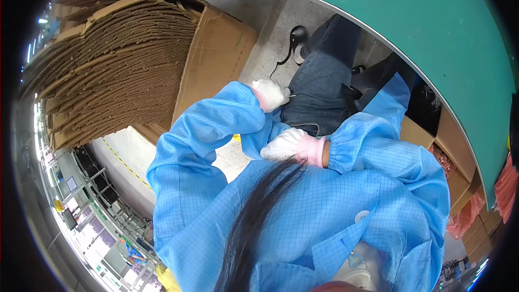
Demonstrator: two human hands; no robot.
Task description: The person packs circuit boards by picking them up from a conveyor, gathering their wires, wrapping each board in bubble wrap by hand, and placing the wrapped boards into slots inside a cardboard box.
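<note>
My left hand, in a white glove with a pink cuff, is closed beside the thigh of the dark jeans. A thin, pale object sticks out from its fingers, too small to identify. Nearer my waist, my right hand, gloved the same way, has its fingers curled in against the lap. What it holds, if anything, is hidden. Both hands are close to the front edges of the blue checked smock. Dark hair hangs over the smock.
A green tabletop curves above the legs. Stacked cardboard sheets stand at left beside a cardboard panel. A black strap lies on the floor. Open boxes and pink wrap are at right; racks stand lower left.
</note>
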